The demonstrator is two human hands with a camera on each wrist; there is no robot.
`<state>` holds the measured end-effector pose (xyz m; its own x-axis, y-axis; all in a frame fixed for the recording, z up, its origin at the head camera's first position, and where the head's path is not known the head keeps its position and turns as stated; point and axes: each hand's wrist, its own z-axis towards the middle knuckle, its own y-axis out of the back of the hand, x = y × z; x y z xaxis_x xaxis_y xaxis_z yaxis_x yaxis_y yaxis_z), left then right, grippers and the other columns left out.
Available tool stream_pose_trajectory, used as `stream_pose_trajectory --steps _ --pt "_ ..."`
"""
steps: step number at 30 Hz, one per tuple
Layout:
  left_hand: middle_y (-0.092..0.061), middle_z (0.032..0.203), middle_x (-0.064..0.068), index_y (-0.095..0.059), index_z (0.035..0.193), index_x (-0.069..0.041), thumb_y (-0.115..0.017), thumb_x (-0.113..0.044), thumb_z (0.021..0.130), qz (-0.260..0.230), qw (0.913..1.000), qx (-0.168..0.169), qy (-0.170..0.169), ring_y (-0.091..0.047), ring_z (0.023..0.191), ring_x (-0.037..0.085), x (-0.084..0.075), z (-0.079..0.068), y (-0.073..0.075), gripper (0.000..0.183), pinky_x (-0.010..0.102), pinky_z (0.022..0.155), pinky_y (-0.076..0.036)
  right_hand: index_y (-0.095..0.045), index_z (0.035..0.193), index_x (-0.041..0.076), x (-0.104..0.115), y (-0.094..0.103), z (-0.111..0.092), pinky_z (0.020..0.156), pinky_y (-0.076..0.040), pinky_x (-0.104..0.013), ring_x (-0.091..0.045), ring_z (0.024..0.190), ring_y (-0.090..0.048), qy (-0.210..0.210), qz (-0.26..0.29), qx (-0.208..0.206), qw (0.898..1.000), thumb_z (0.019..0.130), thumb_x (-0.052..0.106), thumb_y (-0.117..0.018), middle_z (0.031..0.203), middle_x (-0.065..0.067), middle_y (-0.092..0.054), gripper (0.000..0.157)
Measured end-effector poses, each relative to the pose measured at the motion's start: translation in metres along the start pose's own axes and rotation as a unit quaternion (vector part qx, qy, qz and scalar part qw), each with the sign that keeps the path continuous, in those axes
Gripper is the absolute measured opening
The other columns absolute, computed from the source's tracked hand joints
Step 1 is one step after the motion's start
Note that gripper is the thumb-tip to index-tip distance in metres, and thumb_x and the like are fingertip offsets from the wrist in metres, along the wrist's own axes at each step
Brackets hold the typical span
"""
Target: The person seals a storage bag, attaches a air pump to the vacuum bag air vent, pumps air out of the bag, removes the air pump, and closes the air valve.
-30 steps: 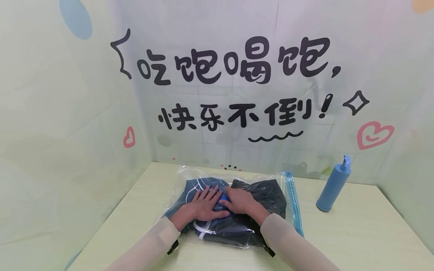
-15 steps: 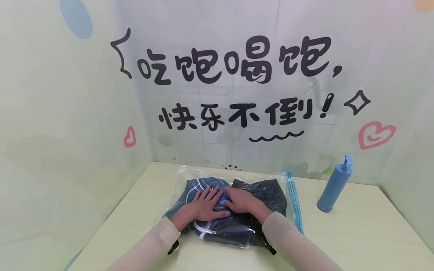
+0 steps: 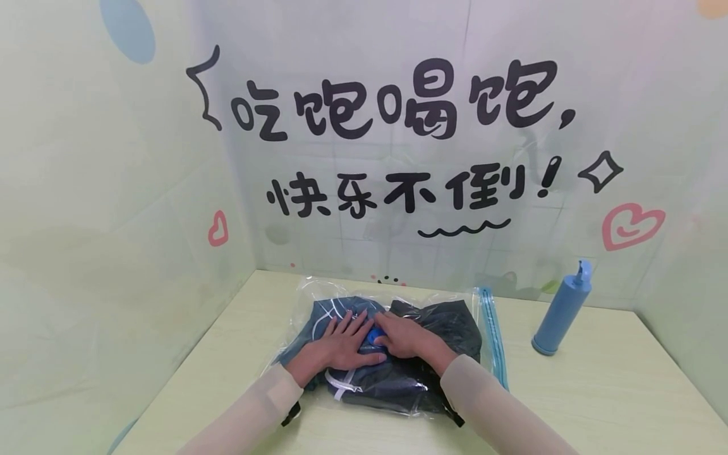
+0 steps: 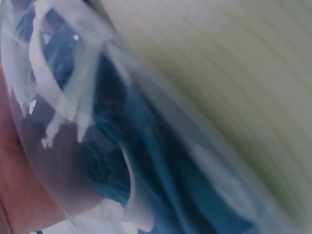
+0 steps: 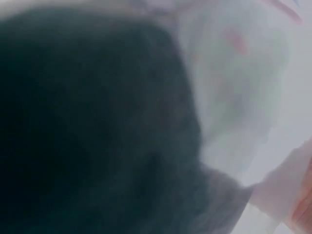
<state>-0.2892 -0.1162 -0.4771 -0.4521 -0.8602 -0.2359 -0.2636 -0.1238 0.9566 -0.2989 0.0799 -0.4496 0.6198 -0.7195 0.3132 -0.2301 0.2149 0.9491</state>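
Note:
A clear vacuum storage bag (image 3: 493,338) with a blue zip edge lies flat on the table, holding folded blue clothing (image 3: 324,311) with white trim and dark clothing (image 3: 455,322). My left hand (image 3: 343,347) rests flat on top of it, fingers spread. Beside that thumb and forefinger is a round blue valve cap (image 3: 374,335), which my right hand (image 3: 405,337) grips with thumb and curled fingers, partly hiding it. Up close in the left wrist view, blue cloth (image 4: 161,161) shows through the plastic. Dark blurred cloth (image 5: 97,122) fills much of the right wrist view.
A blue hand pump (image 3: 562,316) with a hooked top stands upright on the pale wooden table (image 3: 614,379), right of the bag. Printed white sheeting (image 3: 364,253) closes off the back and both sides.
The right hand's thumb and fingers have shifted slightly round the valve cap, and more of the cap shows. The left hand, bag and pump stay where they were.

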Motion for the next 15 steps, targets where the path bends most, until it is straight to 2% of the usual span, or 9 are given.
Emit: stream_pose_trajectory --steps 6,11,15 --pt "-0.011 0.169 0.006 -0.021 0.164 -0.018 -0.041 -0.083 0.089 0.006 1.0000 -0.001 0.004 -0.001 0.153 0.035 0.0024 0.0038 -0.0045 0.102 0.060 0.117 -0.001 -0.054 0.116 0.011 0.0008 0.0012 -0.0015 0.088 -0.052 -0.043 -0.023 0.100 -0.062 -0.005 0.000 0.010 1.000 0.103 0.014 -0.062 0.115 -0.008 -0.053 0.015" --pt "-0.011 0.169 0.007 -0.023 0.164 -0.016 -0.039 -0.085 0.088 0.004 1.0000 -0.002 0.005 -0.001 0.153 0.035 0.0017 0.0039 -0.0039 0.103 0.060 0.117 -0.001 -0.055 0.120 0.011 0.0020 0.0043 -0.0036 0.091 -0.051 -0.043 -0.024 0.101 -0.062 0.000 0.008 0.014 1.000 0.102 0.010 -0.062 0.116 -0.009 -0.051 0.019" --pt "-0.011 0.169 0.008 -0.023 0.164 -0.015 -0.037 -0.086 0.088 0.004 1.0000 0.004 0.005 -0.001 0.153 0.036 -0.0033 -0.0021 0.0041 0.104 0.059 0.117 -0.001 -0.055 0.121 0.011 0.0012 0.0047 -0.0037 0.092 -0.050 -0.043 -0.025 0.104 -0.060 0.002 0.021 0.015 1.000 0.102 0.009 -0.062 0.117 -0.010 -0.050 0.020"
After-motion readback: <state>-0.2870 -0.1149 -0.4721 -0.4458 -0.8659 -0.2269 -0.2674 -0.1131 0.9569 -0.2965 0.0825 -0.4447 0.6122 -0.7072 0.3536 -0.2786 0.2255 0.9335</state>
